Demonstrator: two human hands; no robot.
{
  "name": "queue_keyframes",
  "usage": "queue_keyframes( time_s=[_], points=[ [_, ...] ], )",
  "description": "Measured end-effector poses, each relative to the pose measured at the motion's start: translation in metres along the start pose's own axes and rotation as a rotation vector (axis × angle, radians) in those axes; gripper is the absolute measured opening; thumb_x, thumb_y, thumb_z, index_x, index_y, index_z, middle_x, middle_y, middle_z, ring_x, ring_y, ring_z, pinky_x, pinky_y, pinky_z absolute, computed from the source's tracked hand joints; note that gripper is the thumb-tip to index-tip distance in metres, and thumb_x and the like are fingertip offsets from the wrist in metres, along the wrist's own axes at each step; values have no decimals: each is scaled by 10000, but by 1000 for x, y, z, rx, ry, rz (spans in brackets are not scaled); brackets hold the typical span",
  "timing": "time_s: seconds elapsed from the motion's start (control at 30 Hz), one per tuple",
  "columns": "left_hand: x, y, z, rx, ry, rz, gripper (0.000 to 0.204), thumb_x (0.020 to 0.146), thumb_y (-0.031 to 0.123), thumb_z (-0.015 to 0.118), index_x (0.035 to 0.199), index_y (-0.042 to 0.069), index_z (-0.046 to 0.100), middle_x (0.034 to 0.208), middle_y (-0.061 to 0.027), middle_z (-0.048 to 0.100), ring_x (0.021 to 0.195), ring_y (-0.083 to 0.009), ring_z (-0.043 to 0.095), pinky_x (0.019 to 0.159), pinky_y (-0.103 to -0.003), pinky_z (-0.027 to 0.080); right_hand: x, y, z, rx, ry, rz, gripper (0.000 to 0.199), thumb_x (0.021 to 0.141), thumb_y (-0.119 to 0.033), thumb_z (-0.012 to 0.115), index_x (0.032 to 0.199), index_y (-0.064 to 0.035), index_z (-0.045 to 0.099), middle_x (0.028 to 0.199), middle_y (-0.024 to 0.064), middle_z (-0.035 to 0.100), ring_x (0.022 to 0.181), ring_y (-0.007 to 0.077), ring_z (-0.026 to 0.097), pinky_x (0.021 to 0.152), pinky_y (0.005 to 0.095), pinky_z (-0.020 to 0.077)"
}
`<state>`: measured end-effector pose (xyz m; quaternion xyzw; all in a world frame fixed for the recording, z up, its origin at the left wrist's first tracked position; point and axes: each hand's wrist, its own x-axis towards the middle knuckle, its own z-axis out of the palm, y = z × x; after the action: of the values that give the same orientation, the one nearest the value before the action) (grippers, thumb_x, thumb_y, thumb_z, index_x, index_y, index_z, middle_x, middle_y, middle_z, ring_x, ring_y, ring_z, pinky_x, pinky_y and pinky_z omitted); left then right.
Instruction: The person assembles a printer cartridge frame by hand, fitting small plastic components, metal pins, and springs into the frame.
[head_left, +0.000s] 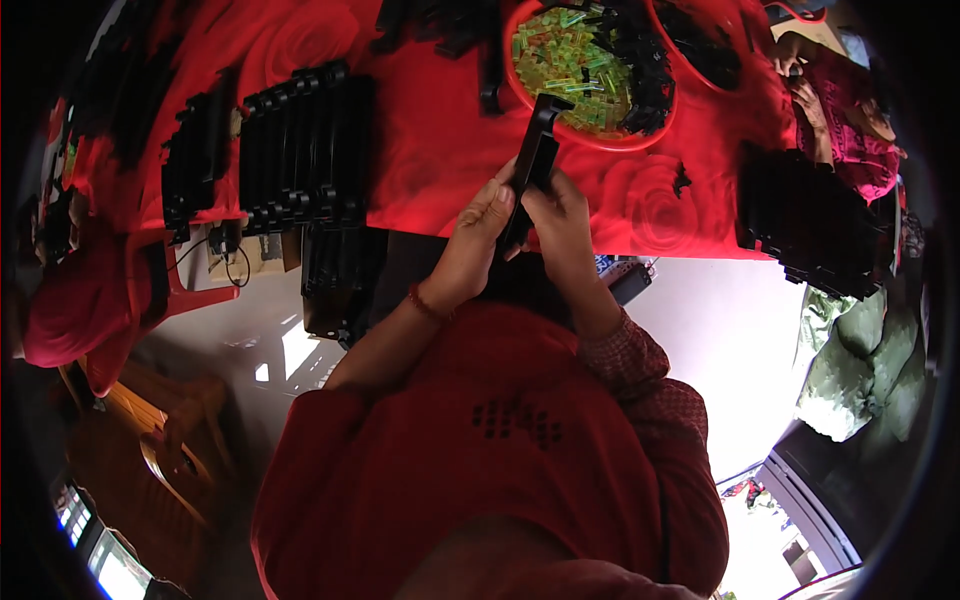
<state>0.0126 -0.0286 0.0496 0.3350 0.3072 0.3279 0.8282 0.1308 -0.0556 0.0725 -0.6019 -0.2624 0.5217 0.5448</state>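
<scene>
Both of my hands hold one long black plastic strip [534,160] upright-tilted over the near edge of the red rose-patterned table [430,150]. My left hand [483,225] grips its lower left side, and my right hand [556,215] grips its lower right side with the thumb on the strip. The strip's top end reaches the rim of a red bowl [520,100] filled with small green translucent pieces [570,60] and some black parts.
Stacks of black strips [300,150] lie at the table's left, another black pile [810,220] at the right. A second red bowl [700,50] holds black parts. Another person's hands [810,90] work at the far right. A red chair [90,300] stands left.
</scene>
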Motion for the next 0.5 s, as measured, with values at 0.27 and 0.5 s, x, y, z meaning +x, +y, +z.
queue_keyframes(
  time_s=[0.27, 0.5],
  points=[
    [5, -6, 2, -31, -50, -27, 512, 1067, 391, 364, 1516, 146, 336, 985, 42, 592, 750, -48, 530, 564, -195, 416, 6, 13, -10, -178, 59, -77, 201, 938, -140, 599, 1052, 25, 578, 902, 89, 630, 675, 153, 644, 403, 299, 542],
    [19, 4, -24, -212, -71, 2, 485, 1080, 346, 311, 1499, 103, 323, 906, -58, 612, 633, -93, 553, 514, -227, 409, 37, -15, -50, -279, -142, -68, 381, 944, -175, 656, 1246, 29, 548, 1010, 74, 667, 872, 140, 647, 793, 255, 510]
  ],
)
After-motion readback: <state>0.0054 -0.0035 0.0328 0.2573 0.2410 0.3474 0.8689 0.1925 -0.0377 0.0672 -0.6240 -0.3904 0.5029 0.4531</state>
